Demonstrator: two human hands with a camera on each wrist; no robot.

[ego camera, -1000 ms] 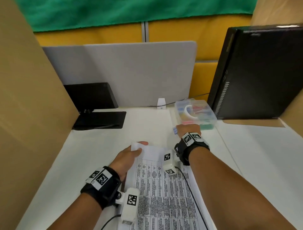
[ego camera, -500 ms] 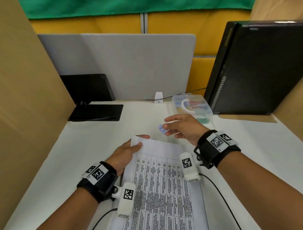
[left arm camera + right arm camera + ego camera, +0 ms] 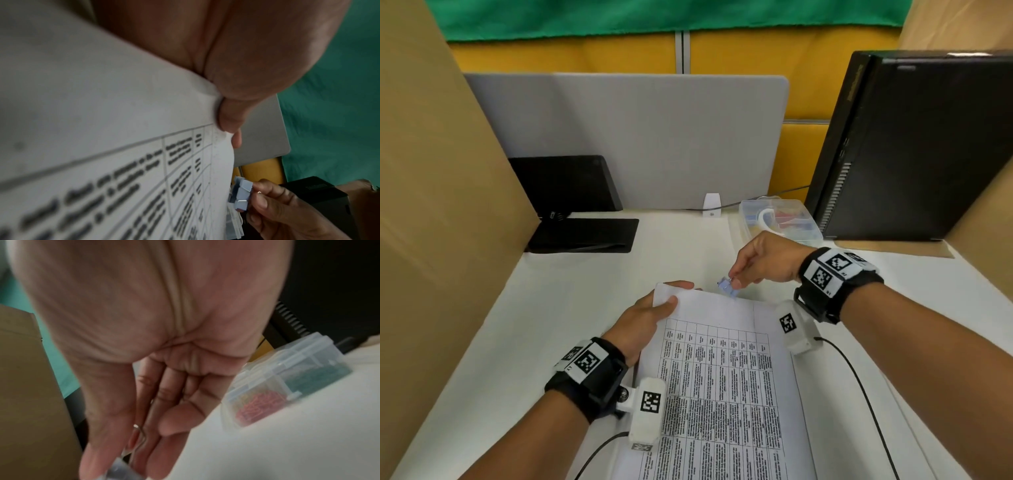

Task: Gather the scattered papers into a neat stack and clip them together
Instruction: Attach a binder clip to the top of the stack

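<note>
Matt white paper sheets (image 3: pixel 722 377) printed with black tables lie on a smooth white desk (image 3: pixel 551 308). A pale blue binder clip (image 3: pixel 727 287) has shiny metal wire handles. Far right, a clear plastic box (image 3: pixel 780 219).

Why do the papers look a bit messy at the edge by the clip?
Beside the blue binder clip that the right hand pinches, the paper stack's top edges fan out unevenly in the left wrist view. The left hand holds its corner. Nothing looks torn or spilled.

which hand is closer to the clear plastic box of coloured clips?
Right. The right hand is just in front of the clear plastic box, pinching a pale blue binder clip; the left hand grips the paper stack's far-left corner.
</note>
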